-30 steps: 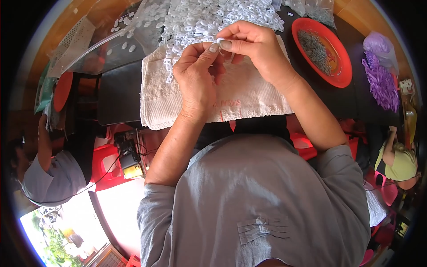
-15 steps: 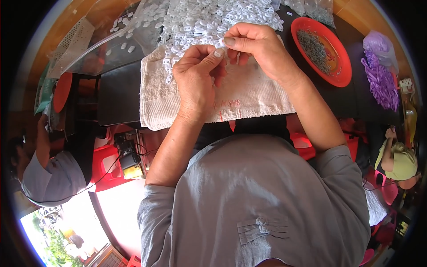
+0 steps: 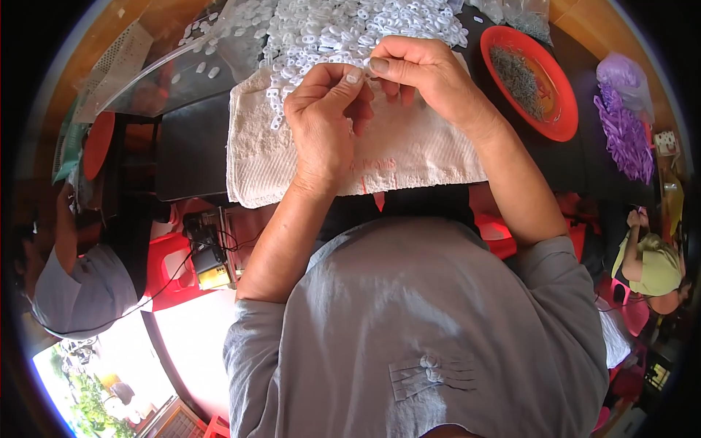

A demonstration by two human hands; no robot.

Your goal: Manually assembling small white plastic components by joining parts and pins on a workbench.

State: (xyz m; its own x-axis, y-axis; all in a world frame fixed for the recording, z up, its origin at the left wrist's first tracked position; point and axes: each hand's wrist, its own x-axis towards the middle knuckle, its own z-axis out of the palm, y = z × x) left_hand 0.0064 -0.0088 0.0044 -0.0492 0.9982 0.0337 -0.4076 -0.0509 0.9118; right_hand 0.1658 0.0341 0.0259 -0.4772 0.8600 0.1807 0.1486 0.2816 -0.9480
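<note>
Above the white towel (image 3: 409, 157), left hand (image 3: 321, 124) and right hand (image 3: 423, 77) meet fingertip to fingertip, pinched shut on a tiny part barely discernible, keeping work beside the pile of white rings (image 3: 343, 29).

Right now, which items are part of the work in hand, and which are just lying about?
In the work:
- left hand and right hand, fingertips pinched together over something too small to tell
- pile of small white rings
- white towel under the hands

Lying about:
- red bowl of dark bits
- purple pieces
- clear plastic sheet
</note>
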